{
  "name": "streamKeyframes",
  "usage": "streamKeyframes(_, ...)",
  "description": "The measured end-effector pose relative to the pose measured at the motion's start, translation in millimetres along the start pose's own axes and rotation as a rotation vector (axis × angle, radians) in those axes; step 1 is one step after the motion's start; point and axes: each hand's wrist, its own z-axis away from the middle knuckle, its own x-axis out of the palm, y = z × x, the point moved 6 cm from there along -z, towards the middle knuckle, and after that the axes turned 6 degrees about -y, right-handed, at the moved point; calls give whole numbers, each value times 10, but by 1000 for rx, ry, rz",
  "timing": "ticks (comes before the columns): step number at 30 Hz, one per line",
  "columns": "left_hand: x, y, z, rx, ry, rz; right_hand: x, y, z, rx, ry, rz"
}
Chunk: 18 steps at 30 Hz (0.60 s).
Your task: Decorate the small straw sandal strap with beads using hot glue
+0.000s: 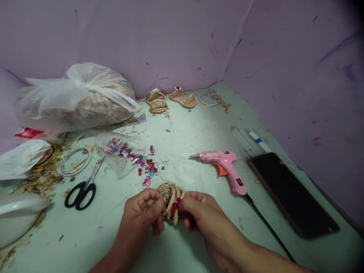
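Both my hands meet near the front of the pale green surface, pinching a small woven straw piece that carries red beads. My left hand grips its left side with curled fingers. My right hand closes on its right side. Just beyond lies a scatter of coloured beads spilling from a tipped clear plastic cup. A pink glue gun lies to the right, its nozzle pointing left and its light on.
Black scissors lie at the left by a tape ring. A plastic bag of straw fills the back left. Finished straw pieces sit by the back wall. A dark phone lies right, walls close behind.
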Motion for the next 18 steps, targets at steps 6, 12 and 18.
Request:
streamKeyframes(6,1,15,-9,7,9,20,17,-31,17,-1,-99,-61)
streamKeyframes(12,1,44,9,17,29,7,9,2,26,12,-123,-81)
streamKeyframes(18,-1,17,-9,16,19,13,8,3,-2,-10,-96,-26)
